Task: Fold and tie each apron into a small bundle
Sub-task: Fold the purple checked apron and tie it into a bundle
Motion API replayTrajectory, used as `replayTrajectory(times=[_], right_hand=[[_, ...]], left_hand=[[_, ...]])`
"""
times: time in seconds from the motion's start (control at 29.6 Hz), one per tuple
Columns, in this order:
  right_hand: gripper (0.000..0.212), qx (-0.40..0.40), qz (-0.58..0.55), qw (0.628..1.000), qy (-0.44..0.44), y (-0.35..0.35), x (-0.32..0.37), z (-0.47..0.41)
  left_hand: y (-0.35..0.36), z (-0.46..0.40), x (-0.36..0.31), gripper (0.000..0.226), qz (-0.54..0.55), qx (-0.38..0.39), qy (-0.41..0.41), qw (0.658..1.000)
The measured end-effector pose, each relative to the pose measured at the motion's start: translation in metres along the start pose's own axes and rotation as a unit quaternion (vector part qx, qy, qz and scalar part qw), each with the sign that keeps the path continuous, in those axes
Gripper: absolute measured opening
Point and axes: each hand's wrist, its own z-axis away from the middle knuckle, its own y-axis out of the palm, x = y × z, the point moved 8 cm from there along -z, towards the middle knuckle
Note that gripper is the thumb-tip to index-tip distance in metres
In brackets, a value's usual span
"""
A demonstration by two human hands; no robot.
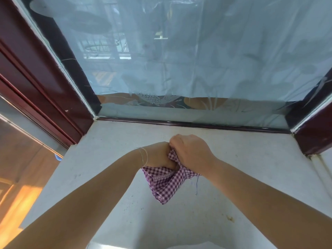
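Note:
A purple-and-white checked apron (166, 184) is bunched into a small wad above the pale stone sill (251, 168). My left hand (158, 155) grips the wad from the left, fingers curled into the cloth. My right hand (190, 150) grips its top from the right, knuckles up, pressed against the left hand. A loose corner of the apron hangs down toward me, and a thin thread (197, 186) dangles at its right side. The part of the cloth between the hands is hidden.
The sill ends at a window (179, 60) covered with pale film directly behind the hands. Dark red frames (45, 87) close in the left and right sides. The sill's left edge (59, 169) drops to an orange-lit floor.

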Motion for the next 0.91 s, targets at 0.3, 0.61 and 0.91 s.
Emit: replayTrajectory(times=[0.3,0.61,0.91], right_hand=[[0.014,-0.031,0.018,0.999,-0.017,-0.006,0.006,-0.004],[0.031,0.033,0.029,0.997,0.061,-0.002,-0.003,-0.006],[0.026,0.057,0.021,0.992,0.113,0.002,-0.010,-0.005]], left_hand=[[0.006,0.004,-0.005,0.017,0.065,-0.003,0.007,0.998],[0.018,-0.001,-0.006,0.017,0.072,0.004,0.008,0.997],[0.023,0.005,-0.007,0.054,0.114,0.065,0.019,0.991]])
